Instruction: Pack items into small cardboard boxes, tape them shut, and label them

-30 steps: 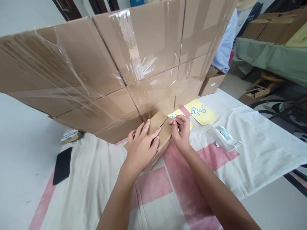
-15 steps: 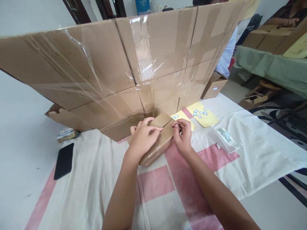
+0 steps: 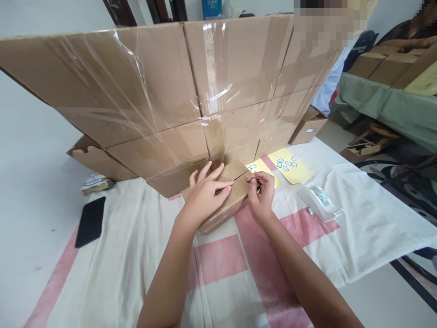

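A small brown cardboard box (image 3: pixel 223 210) lies at an angle on the cloth in front of me, a dark seam running between the flaps on its top. My left hand (image 3: pixel 206 198) rests on the box's left part with its fingers spread, the index finger and thumb reaching beside the seam. At the seam's right end my right hand (image 3: pixel 262 189) has thumb and fingertips pinched together against the box's edge. Whatever is between those fingertips is too small to make out.
A tall taped cardboard panel (image 3: pixel 164 82) stands behind the box. To the right are yellow sheets (image 3: pixel 297 175) with small labels and a white tape dispenser (image 3: pixel 321 202). A black phone (image 3: pixel 90 222) lies left. An open carton (image 3: pixel 309 125) stands at the back right; another person sits beyond the panel.
The left hand's fingers have lifted and spread wider over the box. My right hand keeps its pinch at the seam's end. The view has tilted slightly.
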Demonstrator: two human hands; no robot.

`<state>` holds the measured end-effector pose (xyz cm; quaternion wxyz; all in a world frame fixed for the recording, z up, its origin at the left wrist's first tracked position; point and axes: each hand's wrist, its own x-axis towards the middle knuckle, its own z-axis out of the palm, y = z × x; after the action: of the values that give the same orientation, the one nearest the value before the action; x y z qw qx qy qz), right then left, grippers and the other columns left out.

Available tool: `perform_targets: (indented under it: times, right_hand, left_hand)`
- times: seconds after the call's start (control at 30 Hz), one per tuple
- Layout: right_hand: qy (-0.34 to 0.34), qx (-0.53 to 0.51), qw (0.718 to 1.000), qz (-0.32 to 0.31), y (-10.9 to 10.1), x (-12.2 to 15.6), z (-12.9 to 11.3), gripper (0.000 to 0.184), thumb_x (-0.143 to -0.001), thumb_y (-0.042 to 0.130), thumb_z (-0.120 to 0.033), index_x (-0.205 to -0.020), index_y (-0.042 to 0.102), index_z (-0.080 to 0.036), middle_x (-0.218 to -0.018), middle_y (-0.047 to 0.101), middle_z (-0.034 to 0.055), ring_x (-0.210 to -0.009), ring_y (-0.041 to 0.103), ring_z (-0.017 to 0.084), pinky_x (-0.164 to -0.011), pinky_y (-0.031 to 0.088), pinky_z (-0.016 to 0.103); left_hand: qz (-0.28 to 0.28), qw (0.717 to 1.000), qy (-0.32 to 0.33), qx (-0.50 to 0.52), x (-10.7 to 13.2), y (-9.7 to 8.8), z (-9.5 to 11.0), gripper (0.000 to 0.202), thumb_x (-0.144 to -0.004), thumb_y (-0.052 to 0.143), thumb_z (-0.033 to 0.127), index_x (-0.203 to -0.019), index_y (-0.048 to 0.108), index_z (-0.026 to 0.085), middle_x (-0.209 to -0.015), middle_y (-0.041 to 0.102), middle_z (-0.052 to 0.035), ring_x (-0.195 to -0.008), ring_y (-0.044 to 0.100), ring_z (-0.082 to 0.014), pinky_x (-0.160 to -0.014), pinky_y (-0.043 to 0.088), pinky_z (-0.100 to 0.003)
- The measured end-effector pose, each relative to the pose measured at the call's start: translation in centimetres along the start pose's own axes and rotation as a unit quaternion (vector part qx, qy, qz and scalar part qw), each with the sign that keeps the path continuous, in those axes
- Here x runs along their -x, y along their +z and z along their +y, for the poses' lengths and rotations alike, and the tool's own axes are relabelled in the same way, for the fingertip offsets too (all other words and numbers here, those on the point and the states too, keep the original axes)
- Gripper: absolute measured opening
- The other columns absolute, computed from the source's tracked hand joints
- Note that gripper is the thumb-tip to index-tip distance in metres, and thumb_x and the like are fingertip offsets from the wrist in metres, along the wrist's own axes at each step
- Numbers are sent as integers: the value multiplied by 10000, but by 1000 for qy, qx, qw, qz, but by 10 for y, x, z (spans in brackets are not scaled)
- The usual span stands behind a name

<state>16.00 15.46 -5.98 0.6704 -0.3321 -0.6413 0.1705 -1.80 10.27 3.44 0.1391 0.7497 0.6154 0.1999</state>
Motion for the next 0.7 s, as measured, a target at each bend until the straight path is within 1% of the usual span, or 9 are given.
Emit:
perform_targets:
  times: [0.17,0.23,0.3,0.4,0.47,0.53,0.6,0.63,0.7]
  right_hand:
    - [4,3,1000,-9,-1,-1,1,208,-998,503,-175,-1182,478,-269,-919,634,20,-854,675,181,-769,564,350]
    - [6,3,1000,-19,-3,-5,-2,219,-981,519,-166,-1173,484,-265,-913,637,17,-836,673,176,-759,564,345]
    - [29,-7,999,-27,-4,-12,-9,225,-970,530,-164,-1165,479,-264,-870,634,2,-811,667,171,-721,557,324]
    - [103,-52,993,-16,-3,-31,-32,242,-971,532,-185,-1175,438,-277,-822,620,-30,-678,625,141,-609,522,276]
    - [139,-96,986,-14,1,-44,-53,263,-976,540,-203,-1186,411,-294,-831,615,-44,-577,579,115,-549,497,262]
    - [151,-138,978,-41,9,-56,-74,288,-980,557,-219,-1205,399,-306,-849,618,-49,-525,553,101,-517,494,264]
    - [148,-169,970,-96,19,-63,-94,329,-988,571,-238,-1254,394,-314,-867,632,-46,-523,558,102,-505,507,269]
    - [144,-181,964,-129,25,-64,-102,355,-996,572,-249,-1292,389,-317,-887,646,-39,-528,563,103,-500,514,272]
    - [132,-196,954,-187,35,-62,-114,431,-1014,567,-272,-1388,361,-328,-938,673,-19,-561,590,113,-500,529,279]
  left_hand:
    - [36,998,49,-22,2,1,1,301,-1016,518,336,-1152,779,400,-1541,564,47,-1460,438,-287,-1170,351,-589]
    - [59,995,72,-33,4,1,1,294,-1011,528,320,-1134,786,392,-1503,604,50,-1390,489,-278,-1126,393,-554]
    - [75,993,84,-34,5,1,1,287,-1008,536,311,-1109,793,389,-1426,662,48,-1313,526,-266,-1091,407,-533]
    - [66,993,92,-27,5,-1,-1,263,-1003,551,311,-1079,793,381,-1313,725,45,-1243,550,-259,-1084,379,-543]
    - [51,993,101,-21,5,-4,-3,247,-1002,559,311,-1078,784,381,-1309,732,56,-1260,546,-263,-1122,323,-577]
    - [53,993,101,-1,5,-7,-6,237,-997,567,296,-1071,778,376,-1280,748,57,-1287,544,-263,-1148,285,-590]
    - [99,991,82,42,5,-13,-9,231,-986,574,269,-1057,779,348,-1158,785,31,-1233,581,-251,-1121,339,-553]
    - [143,985,70,71,6,-16,-12,222,-980,578,263,-1051,778,327,-1089,794,13,-1174,608,-242,-1082,390,-516]
    - [244,959,57,136,9,-24,-18,203,-982,580,280,-1048,772,287,-992,782,-13,-1033,640,-217,-973,472,-437]
